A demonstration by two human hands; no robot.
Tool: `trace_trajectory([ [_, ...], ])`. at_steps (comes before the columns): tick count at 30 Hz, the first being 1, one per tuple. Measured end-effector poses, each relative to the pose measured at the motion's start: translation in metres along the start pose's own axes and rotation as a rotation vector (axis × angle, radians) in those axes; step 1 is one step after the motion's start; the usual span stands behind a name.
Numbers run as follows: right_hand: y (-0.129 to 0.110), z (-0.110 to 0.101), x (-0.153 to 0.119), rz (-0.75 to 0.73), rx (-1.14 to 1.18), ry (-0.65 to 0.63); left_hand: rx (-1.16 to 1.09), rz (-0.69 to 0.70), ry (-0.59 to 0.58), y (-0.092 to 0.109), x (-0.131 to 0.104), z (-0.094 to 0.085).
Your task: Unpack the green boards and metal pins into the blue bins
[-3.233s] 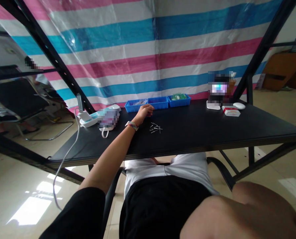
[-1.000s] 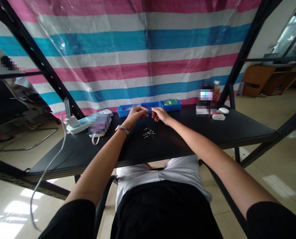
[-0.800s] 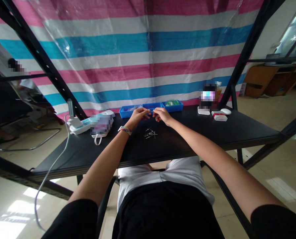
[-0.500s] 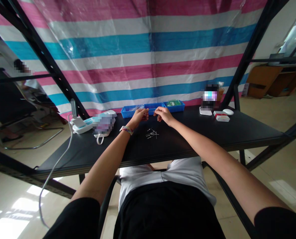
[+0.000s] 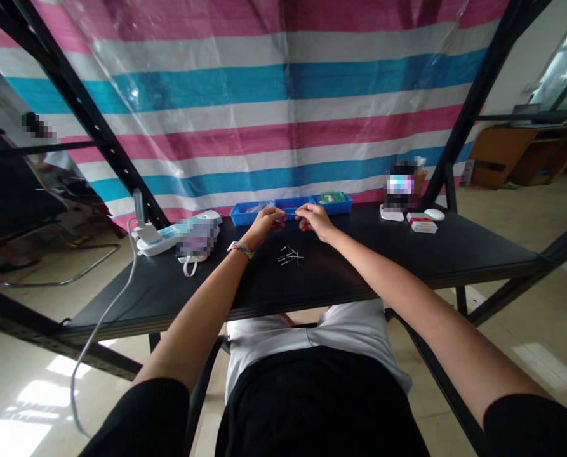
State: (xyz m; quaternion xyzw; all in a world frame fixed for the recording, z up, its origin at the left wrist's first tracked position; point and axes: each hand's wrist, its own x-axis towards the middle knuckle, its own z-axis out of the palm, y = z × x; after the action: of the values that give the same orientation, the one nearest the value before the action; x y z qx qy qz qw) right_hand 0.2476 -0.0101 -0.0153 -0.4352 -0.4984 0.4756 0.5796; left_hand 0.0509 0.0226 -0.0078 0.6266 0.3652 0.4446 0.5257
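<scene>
My left hand (image 5: pixel 268 225) is closed in a pinch in front of the blue tray (image 5: pixel 245 219). Facing it, my right hand (image 5: pixel 314 221) pinches too, its fingertips a short gap from the left ones. A thin, small piece (image 5: pixel 291 213) shows between the two sets of fingertips; what it is stays too small to tell. Below the hands, several thin metal pins (image 5: pixel 290 255) lie in a loose pile on the black table (image 5: pixel 264 289). Inside the tray are a clear bag (image 5: pixel 260 206) at the left and green packets (image 5: pixel 331 198) at the right.
At the left stand a white power strip (image 5: pixel 157 244) with a cable and a pouch-like item (image 5: pixel 197 241). The right side holds a small box (image 5: pixel 421 223), a white mouse (image 5: pixel 434 214) and a bottle (image 5: pixel 420 174). A person (image 5: pixel 57 158) sits far left.
My fingertips have come slightly closer together, and the thin piece between them shows more clearly. The camera view has shifted a little. The pins on the table stay put.
</scene>
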Motion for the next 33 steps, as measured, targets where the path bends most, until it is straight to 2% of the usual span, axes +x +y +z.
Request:
trace_trajectory([
  [12, 0.009, -0.001, 0.006, 0.047, 0.172, 0.052, 0.062, 0.051, 0.002, -0.001, -0.001, 0.001],
  [22, 0.014, 0.001, 0.009, -0.031, 0.132, 0.048, 0.047, -0.025, 0.015, 0.002, -0.001, 0.001],
  [33, 0.008, 0.005, 0.001, -0.058, 0.033, 0.001, 0.036, -0.014, 0.002, 0.0, -0.001, 0.001],
])
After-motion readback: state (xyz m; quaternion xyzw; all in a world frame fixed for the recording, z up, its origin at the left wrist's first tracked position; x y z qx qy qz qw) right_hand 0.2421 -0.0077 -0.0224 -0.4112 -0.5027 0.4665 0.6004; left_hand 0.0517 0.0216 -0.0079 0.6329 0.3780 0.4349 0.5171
